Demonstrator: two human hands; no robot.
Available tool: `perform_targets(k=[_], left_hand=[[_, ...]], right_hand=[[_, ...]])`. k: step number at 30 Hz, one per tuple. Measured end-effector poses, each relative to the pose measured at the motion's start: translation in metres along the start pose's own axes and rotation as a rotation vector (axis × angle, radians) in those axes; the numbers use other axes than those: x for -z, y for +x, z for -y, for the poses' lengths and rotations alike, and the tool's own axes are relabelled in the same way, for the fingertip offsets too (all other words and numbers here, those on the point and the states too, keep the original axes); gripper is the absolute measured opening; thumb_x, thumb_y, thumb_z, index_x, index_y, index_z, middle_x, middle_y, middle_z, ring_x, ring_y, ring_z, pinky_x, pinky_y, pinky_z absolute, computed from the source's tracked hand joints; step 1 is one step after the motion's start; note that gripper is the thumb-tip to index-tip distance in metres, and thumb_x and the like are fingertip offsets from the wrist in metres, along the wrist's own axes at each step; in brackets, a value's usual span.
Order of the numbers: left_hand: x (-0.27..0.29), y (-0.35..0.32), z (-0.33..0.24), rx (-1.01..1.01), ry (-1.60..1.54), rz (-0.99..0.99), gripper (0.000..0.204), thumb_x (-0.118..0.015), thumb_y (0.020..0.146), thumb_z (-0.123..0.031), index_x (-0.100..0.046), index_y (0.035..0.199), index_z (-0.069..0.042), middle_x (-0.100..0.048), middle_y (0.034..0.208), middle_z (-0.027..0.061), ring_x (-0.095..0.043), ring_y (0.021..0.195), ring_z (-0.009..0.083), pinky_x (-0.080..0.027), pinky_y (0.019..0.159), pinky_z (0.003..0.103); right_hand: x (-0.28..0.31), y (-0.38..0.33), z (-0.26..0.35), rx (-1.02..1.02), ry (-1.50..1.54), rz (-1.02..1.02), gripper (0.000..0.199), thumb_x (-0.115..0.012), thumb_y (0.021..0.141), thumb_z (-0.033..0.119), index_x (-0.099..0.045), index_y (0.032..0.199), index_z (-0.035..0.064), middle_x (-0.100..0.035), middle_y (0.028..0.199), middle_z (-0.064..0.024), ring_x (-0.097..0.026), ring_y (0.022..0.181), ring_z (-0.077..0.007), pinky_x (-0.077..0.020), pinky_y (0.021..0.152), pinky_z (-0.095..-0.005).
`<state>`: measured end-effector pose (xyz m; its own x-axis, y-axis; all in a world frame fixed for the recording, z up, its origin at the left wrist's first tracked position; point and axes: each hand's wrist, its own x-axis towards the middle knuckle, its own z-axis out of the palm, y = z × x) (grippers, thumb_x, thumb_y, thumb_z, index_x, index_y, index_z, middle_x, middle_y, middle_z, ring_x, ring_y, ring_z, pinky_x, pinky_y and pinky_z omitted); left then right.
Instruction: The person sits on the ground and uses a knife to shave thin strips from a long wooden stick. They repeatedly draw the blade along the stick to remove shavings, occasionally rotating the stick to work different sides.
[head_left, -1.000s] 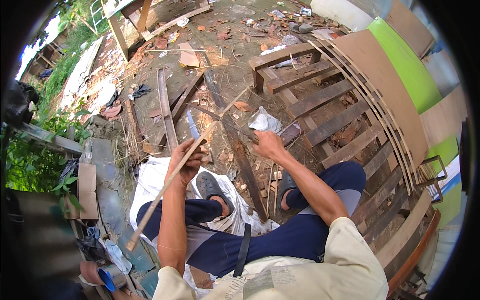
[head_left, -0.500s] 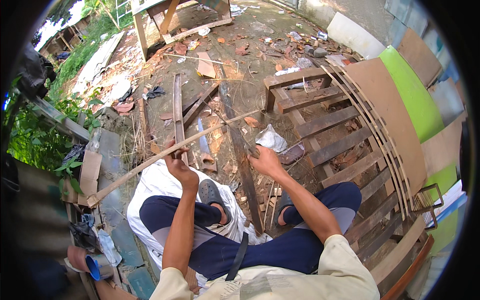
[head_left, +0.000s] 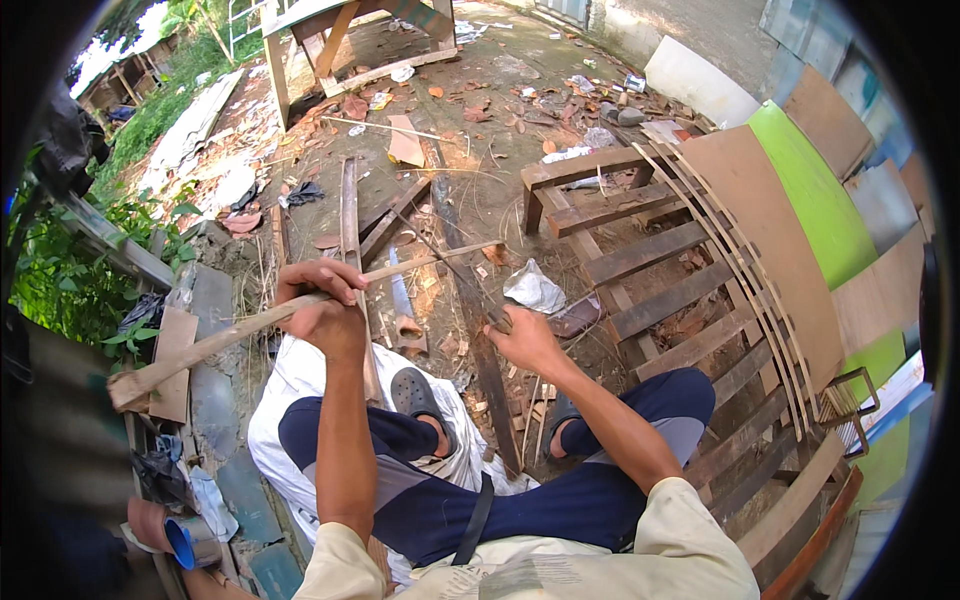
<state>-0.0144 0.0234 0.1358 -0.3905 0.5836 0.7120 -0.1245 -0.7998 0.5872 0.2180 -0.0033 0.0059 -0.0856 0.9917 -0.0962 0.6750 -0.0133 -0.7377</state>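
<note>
A long pale strip of wood or bamboo [head_left: 225, 338] slants across in front of me, its thick end low at the left. My left hand [head_left: 322, 305] is closed around it, palm turned down. In my right hand [head_left: 527, 338] is the handle of a knife [head_left: 462, 272]. Its thin dark blade points up and left and crosses the strip near the strip's far end; whether they touch I cannot tell. Between my hands, on the ground, lies a handsaw [head_left: 402, 298] with a brownish handle. A dark wooden plank [head_left: 482, 365] runs between my feet.
To the right lies a slatted wooden frame [head_left: 655, 260], with thin curved strips [head_left: 745, 265] and board panels [head_left: 790, 230] beyond. White sheeting [head_left: 270, 420] spreads by my left leg. A blue cup [head_left: 190, 542] stands lower left. A wooden table [head_left: 350, 30] stands ahead.
The strip has shifted left and its far end has dropped slightly. My left hand has moved up and left and rolled over on it. My right hand has moved slightly down.
</note>
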Motion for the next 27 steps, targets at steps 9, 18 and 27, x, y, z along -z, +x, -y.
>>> perform_targets(k=[9,18,27], left_hand=[[0.03,0.038,-0.007,-0.087,-0.031,-0.15,0.084,-0.024,0.083,-0.085,-0.05,0.081,-0.006,-0.045,0.058,0.0056,-0.052,0.054,0.0199,-0.049,0.053,0.031],[0.047,0.011,0.032,-0.062,0.099,-0.39,0.073,-0.004,0.09,-0.078,-0.028,0.067,-0.012,-0.029,0.057,0.0019,-0.027,0.048,0.013,-0.027,0.042,0.025],[0.048,0.009,0.03,-0.102,0.249,-0.416,0.074,-0.001,0.089,-0.078,-0.026,0.064,-0.012,-0.03,0.055,0.0025,-0.025,0.048,0.0129,-0.027,0.043,0.022]], right_hand=[[-0.01,-0.015,0.041,0.019,0.125,0.086,0.037,-0.069,0.087,0.036,-0.064,0.094,0.0003,-0.067,0.079,-0.0246,-0.066,0.082,-0.0438,-0.0499,0.072,-0.0512],[-0.047,-0.025,0.059,0.033,0.077,0.017,0.042,-0.068,0.089,0.041,-0.059,0.087,0.0005,-0.064,0.071,-0.0241,-0.064,0.075,-0.046,-0.0493,0.067,-0.0513],[-0.055,-0.032,0.076,0.146,0.086,-0.002,0.027,-0.066,0.087,0.025,-0.06,0.094,-0.0008,-0.065,0.072,-0.027,-0.066,0.071,-0.0459,-0.0521,0.066,-0.0539]])
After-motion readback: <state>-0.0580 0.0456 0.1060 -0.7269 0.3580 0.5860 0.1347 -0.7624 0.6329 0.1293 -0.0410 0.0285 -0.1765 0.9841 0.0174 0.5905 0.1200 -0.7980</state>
